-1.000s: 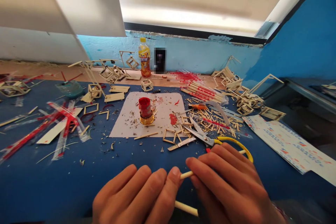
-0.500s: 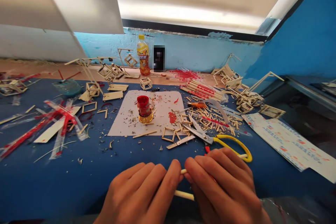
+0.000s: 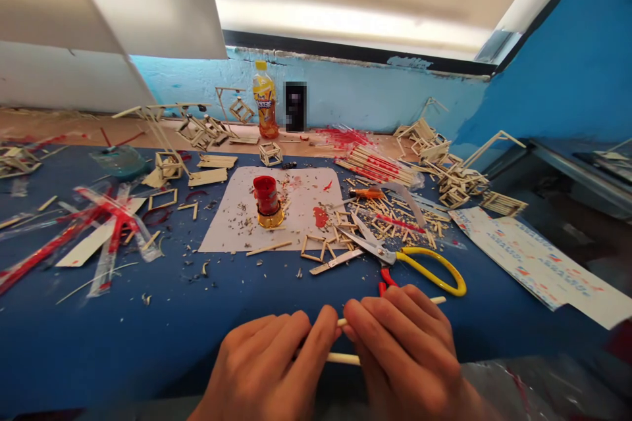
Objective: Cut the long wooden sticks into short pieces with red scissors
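Note:
My left hand (image 3: 269,362) and my right hand (image 3: 402,348) are close together at the near edge of the blue table (image 3: 99,335), knuckles up and fingers curled. Two pale wooden sticks run between them: one stick (image 3: 340,322) shows at the fingertips and pokes out past the right hand, another stick (image 3: 343,358) lies lower between the palms. Both hands pinch these sticks. Yellow-handled scissors (image 3: 395,256) lie open just beyond the right hand.
A white sheet (image 3: 296,197) holds a red glue pot (image 3: 266,200) on a gold base. Cut stick pieces, small stick frames, a bundle of red-tipped sticks (image 3: 380,168), an orange-handled tool (image 3: 368,193), a juice bottle (image 3: 264,102) and a printed paper strip (image 3: 533,256) lie around.
Both hands have drawn back toward me and lower in view while keeping hold of the sticks. The view has shifted slightly, so the table items sit a little higher and left.

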The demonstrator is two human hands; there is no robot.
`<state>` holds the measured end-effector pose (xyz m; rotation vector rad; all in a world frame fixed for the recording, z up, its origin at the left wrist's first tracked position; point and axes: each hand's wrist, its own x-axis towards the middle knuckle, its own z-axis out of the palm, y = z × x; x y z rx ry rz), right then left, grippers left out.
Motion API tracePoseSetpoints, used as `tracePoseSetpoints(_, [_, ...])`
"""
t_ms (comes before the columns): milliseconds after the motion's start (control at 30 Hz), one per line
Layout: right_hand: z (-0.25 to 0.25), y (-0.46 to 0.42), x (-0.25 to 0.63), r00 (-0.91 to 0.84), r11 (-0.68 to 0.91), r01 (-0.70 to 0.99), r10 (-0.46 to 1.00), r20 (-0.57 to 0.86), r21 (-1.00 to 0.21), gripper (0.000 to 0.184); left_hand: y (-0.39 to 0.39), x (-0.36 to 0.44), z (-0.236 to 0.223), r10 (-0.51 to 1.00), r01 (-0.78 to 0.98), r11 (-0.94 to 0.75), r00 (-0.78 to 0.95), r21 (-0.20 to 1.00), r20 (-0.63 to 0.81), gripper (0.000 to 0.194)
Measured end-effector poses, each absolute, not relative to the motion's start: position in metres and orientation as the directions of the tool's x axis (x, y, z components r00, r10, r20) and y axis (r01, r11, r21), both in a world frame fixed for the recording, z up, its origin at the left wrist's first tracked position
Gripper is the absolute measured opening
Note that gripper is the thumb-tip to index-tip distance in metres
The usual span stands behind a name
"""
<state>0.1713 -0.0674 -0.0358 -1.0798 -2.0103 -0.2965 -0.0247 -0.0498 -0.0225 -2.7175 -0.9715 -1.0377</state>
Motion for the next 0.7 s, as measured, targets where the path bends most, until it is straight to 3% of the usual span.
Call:
tracePoseSetpoints(333, [-0.049,-0.067,0.179,-0.373,0.643,0.736,0.648,0.664,-0.214,0.009,-0.044,-0.024,-0.039,0.497,0.518,-0.838,0.595,0.172,0.632,0.025])
tracePoseSetpoints(533, [-0.038,-0.073,0.188,-0.570,0.725,0.623,0.678,0.465,-0.293,0.024,-0.041,-0.031,-0.026,0.451,0.361,-0.888,0.807,0.284,0.382,0.036])
tracePoseSetpoints(600, [-0.036,-0.074,0.189,-0.557,0.705,0.644,0.698,0.450,-0.296,0.030,-0.038,-0.037,-0.025,0.449,0.352,-0.880,0.835,0.320,0.318,0.039])
tracePoseSetpoints(700, [-0.034,-0.070,0.199,-0.399,0.600,0.762,0.732,0.553,-0.244,0.021,-0.022,-0.053,-0.032,0.550,0.453,-0.833,0.743,0.318,0.382,0.035])
